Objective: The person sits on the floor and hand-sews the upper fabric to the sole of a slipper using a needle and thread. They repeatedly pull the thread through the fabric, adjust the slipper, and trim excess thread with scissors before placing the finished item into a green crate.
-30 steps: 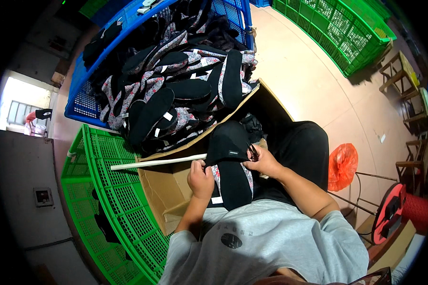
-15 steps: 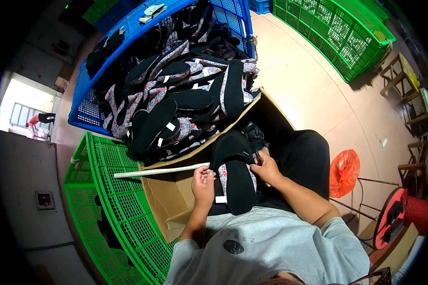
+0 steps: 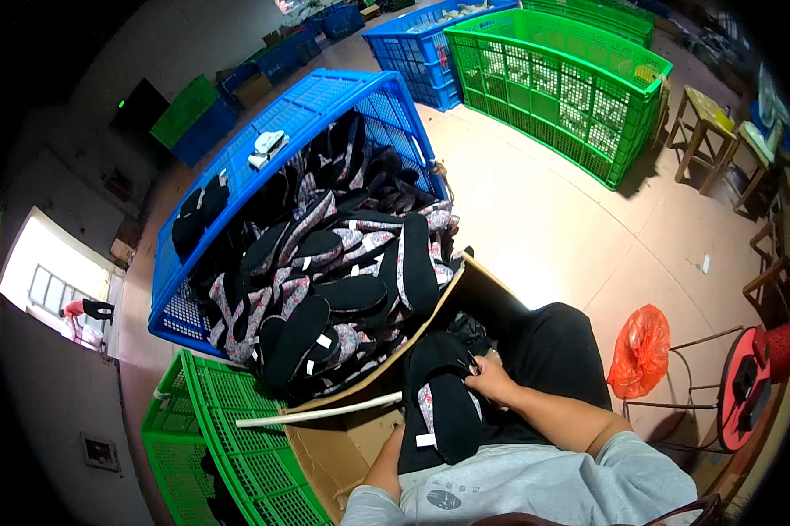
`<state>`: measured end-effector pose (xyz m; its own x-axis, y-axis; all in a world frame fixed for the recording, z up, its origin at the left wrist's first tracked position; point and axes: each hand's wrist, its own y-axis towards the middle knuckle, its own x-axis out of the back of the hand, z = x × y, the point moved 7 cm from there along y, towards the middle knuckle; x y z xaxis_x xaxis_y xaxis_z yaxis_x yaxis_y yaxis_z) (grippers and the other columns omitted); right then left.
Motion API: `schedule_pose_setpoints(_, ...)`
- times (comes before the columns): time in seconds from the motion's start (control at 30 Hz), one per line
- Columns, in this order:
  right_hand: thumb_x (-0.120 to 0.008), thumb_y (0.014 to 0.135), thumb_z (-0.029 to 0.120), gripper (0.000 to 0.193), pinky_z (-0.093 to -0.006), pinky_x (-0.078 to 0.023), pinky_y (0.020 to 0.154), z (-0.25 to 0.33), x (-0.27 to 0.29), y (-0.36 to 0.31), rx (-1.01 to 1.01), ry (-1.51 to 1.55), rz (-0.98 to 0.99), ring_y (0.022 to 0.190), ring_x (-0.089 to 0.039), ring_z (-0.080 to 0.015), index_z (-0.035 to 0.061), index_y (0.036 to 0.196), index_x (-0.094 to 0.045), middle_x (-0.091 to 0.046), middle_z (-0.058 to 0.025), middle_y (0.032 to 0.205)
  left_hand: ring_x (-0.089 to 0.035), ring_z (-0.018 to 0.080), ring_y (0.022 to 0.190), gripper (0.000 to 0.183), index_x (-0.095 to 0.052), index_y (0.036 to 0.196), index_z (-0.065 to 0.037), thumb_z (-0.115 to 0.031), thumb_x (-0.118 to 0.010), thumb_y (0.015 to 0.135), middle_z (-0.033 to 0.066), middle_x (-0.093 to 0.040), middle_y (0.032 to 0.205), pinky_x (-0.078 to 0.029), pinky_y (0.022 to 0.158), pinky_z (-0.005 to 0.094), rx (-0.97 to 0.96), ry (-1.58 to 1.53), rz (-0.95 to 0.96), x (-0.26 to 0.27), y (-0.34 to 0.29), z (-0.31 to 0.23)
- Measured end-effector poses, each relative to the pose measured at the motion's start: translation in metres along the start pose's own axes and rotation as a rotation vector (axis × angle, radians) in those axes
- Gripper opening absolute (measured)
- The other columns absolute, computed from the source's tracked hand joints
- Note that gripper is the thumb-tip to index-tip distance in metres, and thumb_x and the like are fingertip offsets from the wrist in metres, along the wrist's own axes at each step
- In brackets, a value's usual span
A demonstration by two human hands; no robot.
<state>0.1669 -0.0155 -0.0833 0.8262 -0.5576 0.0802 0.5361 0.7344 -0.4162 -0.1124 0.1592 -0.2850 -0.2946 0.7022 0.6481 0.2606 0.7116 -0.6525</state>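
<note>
A slipper [image 3: 458, 419] with a black sole, a floral-print side and a white tag rests over my lap, its dark upper end toward the cardboard box. Beside that upper end, my right hand [image 3: 491, 380] is closed around a small dark pointed tool [image 3: 472, 360] whose exact kind is hard to make out. On the slipper's left side, my left hand goes behind it; only the wrist and forearm show, and the fingers are hidden. Just ahead lies a heap of similar slippers [image 3: 351, 294], black-soled with floral sides and white tags.
An open cardboard box [image 3: 491, 285] stands before my knees, a pale rod [image 3: 320, 413] across its left part. A blue crate [image 3: 237, 140] backs the heap. Green crates [image 3: 228, 447] stand at left and far right [image 3: 544, 96]. An orange-red plastic bag [image 3: 640, 351] hangs near a red-topped stool [image 3: 745, 386].
The view has tilted up, so the scene sits lower. My left hand has gone from open beside the slipper to hidden behind it. My right hand stays at the slipper's upper end.
</note>
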Motion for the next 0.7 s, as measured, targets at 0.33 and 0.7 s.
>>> schedule_pose_setpoints(0.33, -0.070, 0.077, 0.010, 0.019, -0.0310, -0.044, 0.062, 0.003, 0.003, 0.001, 0.054, -0.042, -0.025, 0.069, -0.051, -0.0125, 0.0058, 0.086, -0.054, -0.052, -0.0016, 0.074, -0.061, 0.0208, 0.070, 0.014, -0.068, 0.087, -0.008, -0.021, -0.065, 0.090, 0.0042, -0.063, 0.075, -0.050, 0.062, 0.0371, 0.089, -0.070, -0.001, 0.017, 0.002, 0.018)
schedule_pose_setpoints(0.7, -0.069, 0.075, 0.011, 0.020, -0.0313, -0.045, 0.067, -0.003, 0.018, -0.002, 0.025, 0.064, -0.008, 0.072, -0.053, -0.0141, 0.0035, 0.087, -0.055, -0.055, -0.0031, 0.076, -0.064, 0.0248, 0.075, 0.011, -0.070, 0.088, -0.005, -0.015, -0.068, 0.083, 0.0080, -0.067, 0.080, -0.051, 0.065, 0.0403, -0.074, -0.696, 0.097, 0.025, -0.010, 0.013)
